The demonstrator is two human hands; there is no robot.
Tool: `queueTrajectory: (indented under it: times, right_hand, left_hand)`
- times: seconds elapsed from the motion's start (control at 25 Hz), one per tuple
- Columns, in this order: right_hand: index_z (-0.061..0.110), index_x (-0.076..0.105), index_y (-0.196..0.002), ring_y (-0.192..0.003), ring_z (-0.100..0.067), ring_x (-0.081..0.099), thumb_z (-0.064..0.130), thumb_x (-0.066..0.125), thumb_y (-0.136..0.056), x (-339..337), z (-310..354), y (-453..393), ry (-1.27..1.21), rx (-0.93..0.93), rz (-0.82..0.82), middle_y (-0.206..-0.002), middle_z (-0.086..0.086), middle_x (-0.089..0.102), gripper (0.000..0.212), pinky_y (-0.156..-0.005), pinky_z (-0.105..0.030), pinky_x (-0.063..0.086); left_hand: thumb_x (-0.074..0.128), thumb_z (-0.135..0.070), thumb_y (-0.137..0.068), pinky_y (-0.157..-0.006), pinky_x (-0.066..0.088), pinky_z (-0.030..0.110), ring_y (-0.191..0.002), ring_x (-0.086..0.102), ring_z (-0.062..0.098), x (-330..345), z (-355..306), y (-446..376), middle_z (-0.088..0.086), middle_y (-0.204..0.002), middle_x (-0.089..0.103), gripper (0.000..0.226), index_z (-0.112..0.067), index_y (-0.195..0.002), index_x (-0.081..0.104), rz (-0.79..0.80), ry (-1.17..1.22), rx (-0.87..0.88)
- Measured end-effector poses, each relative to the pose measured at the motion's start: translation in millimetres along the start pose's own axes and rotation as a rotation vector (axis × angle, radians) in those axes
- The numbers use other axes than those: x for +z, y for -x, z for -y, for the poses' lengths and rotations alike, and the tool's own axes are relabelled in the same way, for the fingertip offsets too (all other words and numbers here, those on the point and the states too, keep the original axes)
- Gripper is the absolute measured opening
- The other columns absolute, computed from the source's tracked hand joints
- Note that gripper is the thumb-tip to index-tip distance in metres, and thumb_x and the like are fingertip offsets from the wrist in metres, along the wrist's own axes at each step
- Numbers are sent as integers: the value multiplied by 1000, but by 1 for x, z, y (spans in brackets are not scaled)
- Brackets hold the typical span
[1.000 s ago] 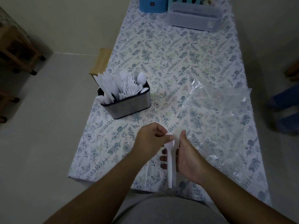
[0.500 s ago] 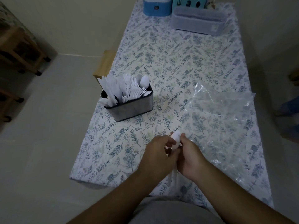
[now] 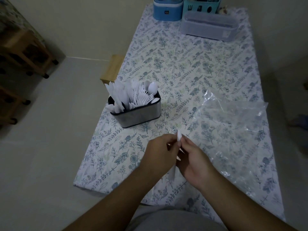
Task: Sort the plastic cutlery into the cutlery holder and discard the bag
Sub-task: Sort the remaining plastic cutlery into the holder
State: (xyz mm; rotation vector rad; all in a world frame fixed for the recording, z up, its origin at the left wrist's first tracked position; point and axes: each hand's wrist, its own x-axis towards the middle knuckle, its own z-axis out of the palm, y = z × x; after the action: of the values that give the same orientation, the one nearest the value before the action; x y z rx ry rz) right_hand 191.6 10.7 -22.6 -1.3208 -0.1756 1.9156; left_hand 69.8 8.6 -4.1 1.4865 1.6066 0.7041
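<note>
Evidently we are near the end: the holder (image 3: 135, 112) by the table's (image 3: 183, 67) left edge is full, and the bag (image 3: 233, 130) by the right edge looks empty. Both hands, left (image 3: 160, 154) and right (image 3: 193, 162), pinch one last spoon (image 3: 178, 136) near the front edge; binning the bag remains.
</note>
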Motion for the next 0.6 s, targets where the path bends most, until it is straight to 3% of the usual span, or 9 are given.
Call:
queueTrajectory:
  times: [0.2,0.36,0.48,0.6]
  right_hand:
    - [32,67,-124,-114,-5,68,14,57,-101,47,42,6,323,-383,88,-117,9,76,30,-96,-26,49]
    - [26,68,-127,-116,-10,68,13,64,-98,90,81,2,461,-609,201,-121,5,75,32,-102,-34,52]
    - [20,69,-128,-109,-12,72,11,67,-96,117,108,-2,473,-758,204,-116,1,76,34,-92,-31,57]
    - [19,70,-126,-105,-13,73,13,69,-95,133,121,-15,480,-836,202,-112,0,77,32,-87,-30,59]
  left_hand:
    - [58,-21,-100,-75,47,4,-93,64,-12,-33,-29,-19,-20,-98,70,21,-24,-120,65,-179,91,112]
    - [57,-17,-101,-79,55,16,-93,67,-5,-70,-49,-46,-14,-100,73,22,-20,-120,66,-312,64,200]
    - [59,-18,-100,-74,51,10,-90,67,-6,-97,-66,-71,-19,-93,72,21,-22,-117,70,-402,60,278]
    - [57,-21,-101,-75,56,25,-88,69,4,-110,-71,-91,-10,-92,73,19,-23,-112,72,-455,57,344]
